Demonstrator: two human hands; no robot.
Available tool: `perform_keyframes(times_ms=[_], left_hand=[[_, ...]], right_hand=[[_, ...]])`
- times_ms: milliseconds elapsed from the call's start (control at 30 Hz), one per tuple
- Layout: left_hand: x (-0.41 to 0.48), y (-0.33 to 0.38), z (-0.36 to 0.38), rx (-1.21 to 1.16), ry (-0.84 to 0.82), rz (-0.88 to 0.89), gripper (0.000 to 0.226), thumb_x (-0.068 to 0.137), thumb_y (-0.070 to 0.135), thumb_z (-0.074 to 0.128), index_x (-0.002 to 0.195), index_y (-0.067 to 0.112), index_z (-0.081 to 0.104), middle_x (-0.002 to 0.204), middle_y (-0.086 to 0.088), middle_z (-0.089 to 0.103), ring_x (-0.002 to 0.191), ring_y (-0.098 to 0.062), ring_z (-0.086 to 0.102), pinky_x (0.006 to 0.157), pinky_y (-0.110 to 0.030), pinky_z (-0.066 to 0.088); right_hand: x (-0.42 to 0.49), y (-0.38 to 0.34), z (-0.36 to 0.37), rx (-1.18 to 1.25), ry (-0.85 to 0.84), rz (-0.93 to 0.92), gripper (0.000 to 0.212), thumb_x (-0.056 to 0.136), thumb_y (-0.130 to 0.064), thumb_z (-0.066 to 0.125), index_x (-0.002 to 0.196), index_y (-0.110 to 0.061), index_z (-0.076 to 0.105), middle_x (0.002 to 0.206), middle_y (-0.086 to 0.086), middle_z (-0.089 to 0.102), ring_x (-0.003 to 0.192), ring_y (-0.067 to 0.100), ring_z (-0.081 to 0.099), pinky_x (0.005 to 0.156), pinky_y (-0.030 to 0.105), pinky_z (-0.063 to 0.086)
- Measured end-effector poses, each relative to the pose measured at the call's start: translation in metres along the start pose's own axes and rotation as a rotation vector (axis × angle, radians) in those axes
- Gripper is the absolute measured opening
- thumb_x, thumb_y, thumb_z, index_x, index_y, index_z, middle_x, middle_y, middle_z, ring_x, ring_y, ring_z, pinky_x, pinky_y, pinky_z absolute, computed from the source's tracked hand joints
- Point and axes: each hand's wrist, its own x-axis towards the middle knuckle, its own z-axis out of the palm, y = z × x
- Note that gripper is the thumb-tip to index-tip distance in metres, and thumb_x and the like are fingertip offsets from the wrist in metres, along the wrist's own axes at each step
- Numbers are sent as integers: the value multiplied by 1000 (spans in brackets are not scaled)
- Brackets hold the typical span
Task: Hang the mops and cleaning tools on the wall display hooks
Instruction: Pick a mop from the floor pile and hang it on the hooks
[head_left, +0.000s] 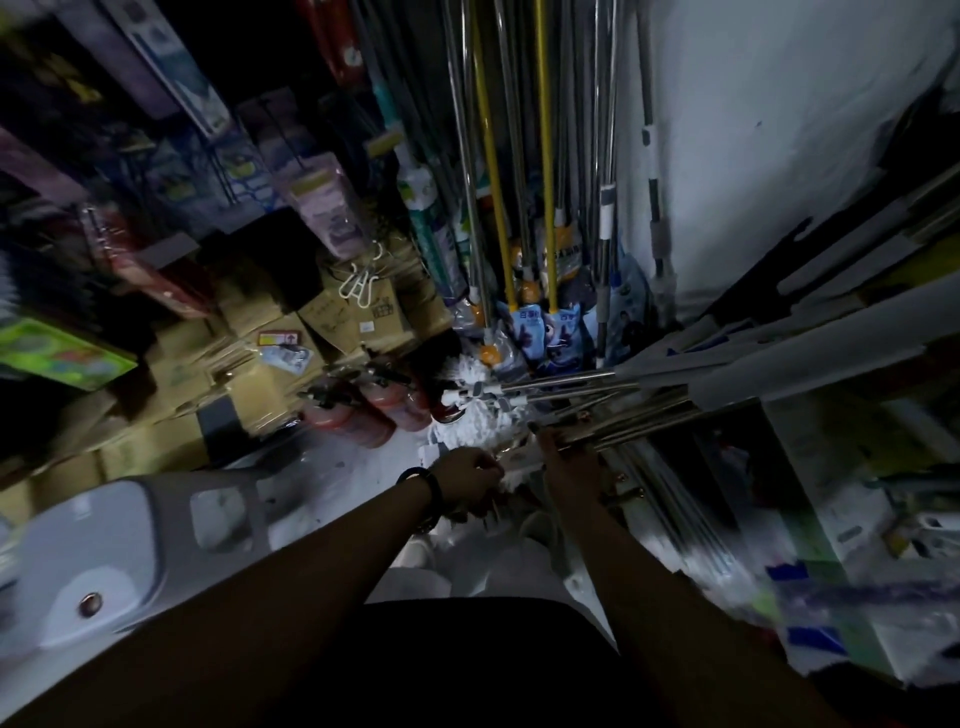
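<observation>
I look down into a dim corner. Several mops with steel handles (587, 387) lie slanted from the right, and their white string heads (470, 415) bunch on the floor in the middle. My left hand (470, 480), with a dark band at the wrist, grips the white strands at the near edge of the heads. My right hand (563, 460) is curled round the steel handles just behind the heads. Against the far wall hang other mops, among them yellow-handled ones (545, 171) with blue packaged heads (550, 332).
Stacked cardboard boxes (291, 353) fill the left side, with red extinguisher-like cylinders (363, 415) in front of them. A pale plastic stool (130, 551) stands at lower left. Packaged goods crowd the right edge (831, 519). The white wall (779, 130) rises at upper right.
</observation>
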Motion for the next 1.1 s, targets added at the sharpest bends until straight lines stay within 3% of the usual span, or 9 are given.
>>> perform_keyframes(times_ms=[133, 267, 367, 500, 600, 767, 900, 1033, 1100], left_hand=[[-10, -57, -30, -148, 2, -107, 23, 104, 36, 53, 115, 19, 64, 112, -4, 74, 82, -22, 73, 72, -34, 56], [-13, -100, -46, -418, -19, -230, 29, 101, 38, 59, 121, 18, 62, 114, -5, 71, 78, -24, 72, 66, -31, 57], [-19, -113, -42, -663, -59, -236, 32, 104, 44, 55, 115, 15, 61, 106, -6, 67, 88, -29, 69, 71, -37, 56], [-26, -114, -33, -1011, -196, -258, 51, 104, 53, 50, 97, 5, 64, 98, -12, 66, 103, -35, 63, 84, -46, 54], [-27, -124, -35, -1195, -350, -198, 59, 102, 56, 51, 104, 2, 74, 85, -11, 73, 85, -26, 62, 81, -40, 52], [-5, -146, -43, -1634, -284, -105, 20, 90, 23, 72, 99, 7, 66, 100, -8, 68, 94, -24, 65, 73, -38, 64], [-3, -141, -43, -1781, -192, -99, 12, 99, 14, 67, 95, 2, 66, 98, -10, 68, 92, -25, 65, 68, -38, 66], [-10, -132, -44, -1789, -191, -108, 18, 99, 17, 67, 91, 1, 65, 97, -12, 65, 87, -25, 64, 54, -34, 65], [-13, -127, -44, -1767, -171, -72, 21, 102, 17, 63, 89, 0, 62, 96, -14, 64, 86, -27, 63, 54, -33, 64]], right_hand=[[-56, -26, 15, -53, 7, -169, 10, 99, -34, 70, 98, -23, 71, 97, 4, 69, 100, 26, 67, 83, 24, 44], [-99, -58, 17, -120, 178, -274, 50, 92, -67, 63, 101, -19, 74, 92, 2, 77, 86, 24, 73, 80, 40, 56], [-134, -82, 11, -50, 218, -289, 41, 90, -67, 66, 105, -29, 75, 93, -1, 78, 82, 20, 74, 82, 45, 60], [-187, -103, 10, 88, 150, -318, 46, 60, -94, 66, 85, -57, 72, 94, -6, 78, 89, 24, 79, 80, 54, 64], [-225, -120, 18, 173, 123, -346, 34, 68, -82, 72, 84, -52, 75, 101, -3, 78, 91, 25, 79, 80, 51, 64], [-241, -133, 18, 255, 124, -311, 19, 101, -32, 65, 107, -15, 74, 109, 10, 77, 98, 33, 77, 88, 53, 62], [-231, -133, 14, 191, 96, -94, 40, 102, -42, 62, 113, -4, 70, 109, 24, 76, 89, 39, 77, 81, 51, 62], [-240, -139, 21, -291, -275, 260, 54, 103, -55, 53, 111, -5, 72, 101, 23, 77, 94, 42, 74, 71, 41, 57], [-244, -142, 41, -511, -356, 91, 50, 102, -54, 58, 95, -7, 75, 85, 13, 78, 75, 26, 75, 62, 32, 55]])
